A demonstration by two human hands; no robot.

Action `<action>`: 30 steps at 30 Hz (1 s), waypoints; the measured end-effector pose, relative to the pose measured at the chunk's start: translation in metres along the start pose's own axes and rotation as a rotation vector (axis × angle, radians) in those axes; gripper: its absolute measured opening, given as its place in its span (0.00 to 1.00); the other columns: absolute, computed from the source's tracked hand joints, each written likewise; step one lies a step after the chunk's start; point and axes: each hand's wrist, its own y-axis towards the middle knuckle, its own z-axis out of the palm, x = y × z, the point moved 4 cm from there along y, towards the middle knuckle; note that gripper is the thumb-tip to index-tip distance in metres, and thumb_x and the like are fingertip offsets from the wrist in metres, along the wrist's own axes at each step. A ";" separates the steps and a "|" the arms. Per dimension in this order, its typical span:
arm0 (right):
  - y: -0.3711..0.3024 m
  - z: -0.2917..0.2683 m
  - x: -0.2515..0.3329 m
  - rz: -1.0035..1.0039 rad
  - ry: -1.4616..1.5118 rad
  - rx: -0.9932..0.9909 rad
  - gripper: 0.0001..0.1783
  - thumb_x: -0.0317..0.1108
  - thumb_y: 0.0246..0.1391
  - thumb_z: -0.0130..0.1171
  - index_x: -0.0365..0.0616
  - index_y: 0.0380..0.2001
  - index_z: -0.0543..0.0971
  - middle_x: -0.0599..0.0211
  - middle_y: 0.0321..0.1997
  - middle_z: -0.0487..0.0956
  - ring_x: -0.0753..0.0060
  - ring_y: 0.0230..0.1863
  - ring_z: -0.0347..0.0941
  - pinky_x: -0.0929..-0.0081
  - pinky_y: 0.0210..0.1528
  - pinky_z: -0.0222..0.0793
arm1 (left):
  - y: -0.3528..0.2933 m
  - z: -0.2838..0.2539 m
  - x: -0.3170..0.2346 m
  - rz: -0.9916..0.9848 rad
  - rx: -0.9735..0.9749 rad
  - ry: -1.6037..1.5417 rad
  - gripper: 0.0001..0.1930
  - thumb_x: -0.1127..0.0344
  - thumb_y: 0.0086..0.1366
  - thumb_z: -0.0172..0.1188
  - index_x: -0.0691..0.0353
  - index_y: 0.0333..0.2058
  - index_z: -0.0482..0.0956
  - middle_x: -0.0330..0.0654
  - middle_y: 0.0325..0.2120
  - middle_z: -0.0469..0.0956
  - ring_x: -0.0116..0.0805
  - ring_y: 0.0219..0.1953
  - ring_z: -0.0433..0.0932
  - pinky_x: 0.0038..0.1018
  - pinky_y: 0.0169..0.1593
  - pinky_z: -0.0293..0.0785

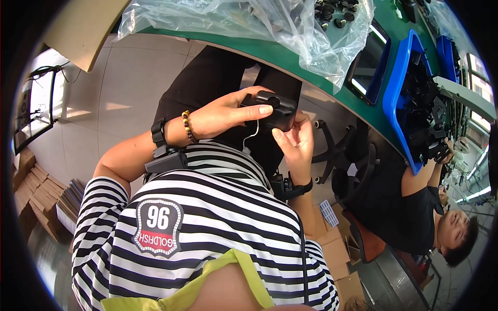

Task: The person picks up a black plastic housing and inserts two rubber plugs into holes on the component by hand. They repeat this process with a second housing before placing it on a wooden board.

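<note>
My left hand [220, 118] grips a small black plastic device [284, 107] with a round, lens-like spot, its thumb lying across the front. My right hand [299, 144] is closed at the device's right and lower edge, thumb raised, with some fingers hidden behind it. A thin white cable [253, 136] hangs below the device, close to my striped shirt. The device is held above my lap, in front of the bench edge. On my left wrist are a beaded bracelet [187, 126] and a strapped black box [166, 162]; a black strap [300, 189] circles my right wrist.
On the green bench [207, 40] lie a clear plastic bag [218, 18], small black round parts [340, 22] and a dark tablet-like panel [369, 62]. A blue bin [397, 98] holds black parts. At right are a co-worker in black [394, 181] and a swivel chair [358, 166]. Cardboard [39, 192] stands left.
</note>
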 end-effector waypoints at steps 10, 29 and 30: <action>0.005 0.028 0.043 -0.152 -0.895 0.144 0.18 0.26 0.53 0.71 0.36 0.44 0.75 0.60 0.49 0.76 0.71 0.46 0.75 0.73 0.49 0.72 | -0.011 -0.008 0.008 -0.053 0.065 -0.309 0.23 0.60 0.73 0.57 0.59 0.62 0.70 0.40 0.52 0.77 0.29 0.55 0.75 0.29 0.58 0.73; 0.174 0.061 0.157 -0.669 -1.519 0.210 0.08 0.25 0.59 0.63 0.40 0.42 0.82 0.66 0.41 0.84 0.71 0.36 0.80 0.71 0.40 0.74 | -0.027 -0.030 0.020 -0.004 -0.017 -0.024 0.16 0.65 0.70 0.60 0.67 0.52 0.77 0.40 0.39 0.81 0.26 0.40 0.79 0.25 0.47 0.78; 0.176 0.061 0.151 -0.655 -1.564 0.240 0.08 0.25 0.58 0.64 0.41 0.42 0.82 0.65 0.42 0.84 0.69 0.37 0.80 0.68 0.40 0.75 | -0.028 -0.032 0.020 0.000 -0.031 -0.002 0.16 0.64 0.70 0.60 0.67 0.51 0.77 0.39 0.38 0.81 0.26 0.39 0.79 0.25 0.47 0.78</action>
